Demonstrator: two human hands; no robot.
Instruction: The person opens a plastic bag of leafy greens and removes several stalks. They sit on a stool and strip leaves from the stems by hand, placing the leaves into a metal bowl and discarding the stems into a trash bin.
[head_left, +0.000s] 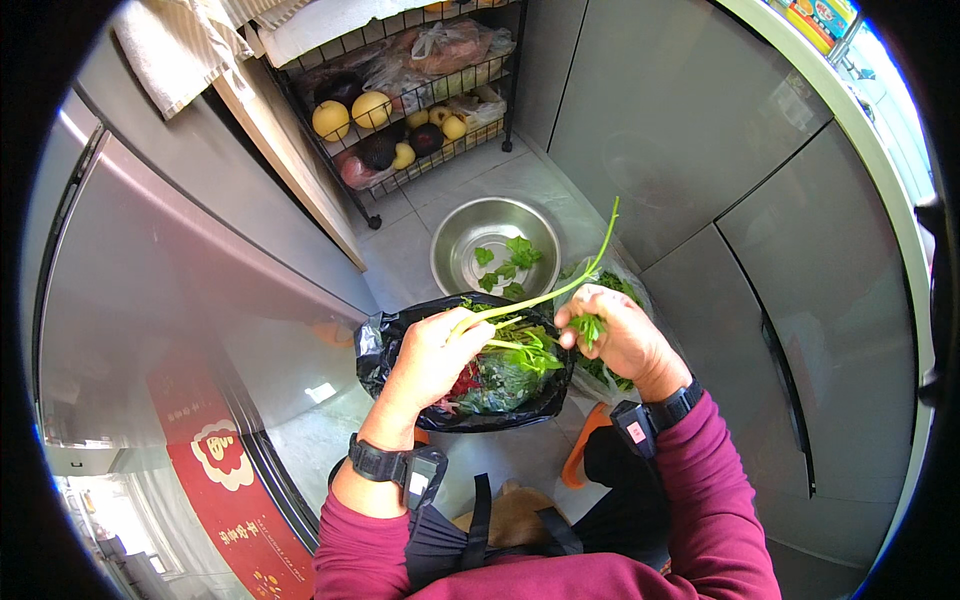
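Observation:
My left hand (437, 352) grips the thick end of a long pale-green stem (551, 294), whose bare tip points up and away to the right. Bunched green leaves (587, 328) sit between the fingers of my right hand (619, 330), close to that stem. Under both hands is a container lined with a black plastic bag (382, 352), holding cut stems, leaves, some red scraps and a clear plastic bag (510, 384). Just beyond it, a stainless steel basin (450, 244) has several loose green leaves (523, 253) on its bottom.
A clear bag of leafy greens (615, 289) stands beside the lined container, partly behind my right hand. A black wire rack (442, 90) on casters holds yellow fruit (371, 109) and bagged produce. Grey cabinets (697, 135) rise on the right, and a shiny fridge door (172, 270) on the left.

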